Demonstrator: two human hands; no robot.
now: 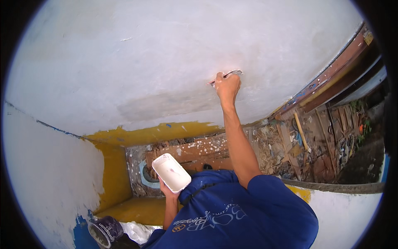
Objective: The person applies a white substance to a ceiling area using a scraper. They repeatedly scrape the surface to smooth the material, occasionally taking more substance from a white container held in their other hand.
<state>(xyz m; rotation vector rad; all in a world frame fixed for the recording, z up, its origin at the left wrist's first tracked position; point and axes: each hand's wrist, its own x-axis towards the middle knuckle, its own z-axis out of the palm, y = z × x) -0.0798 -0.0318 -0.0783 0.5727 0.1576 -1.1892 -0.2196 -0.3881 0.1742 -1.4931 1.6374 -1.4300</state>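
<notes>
My right hand [227,89] is closed around a putty knife, reaching up to a whitish wall [166,54]. The knife's thin blade [236,72] rests flat against the wall; most of its handle is hidden by my fingers. A damp-looking grey patch [159,104] lies to the left of that hand. Lower down, in front of my body, my left hand [166,190] grips a white rectangular plastic tub [163,162] from its side and underneath. The tub is tilted, with its opening up, and white paste coats its inside.
Ochre paint [153,131] shows along the wall's lower edge. Boards spattered with white [190,151] lie below, near a pale blue curved rim [146,178]. A dark bucket [110,229] and a white plastic bag [137,231] are lower left. Beyond a ledge [344,186], right, lies wooden debris [319,141].
</notes>
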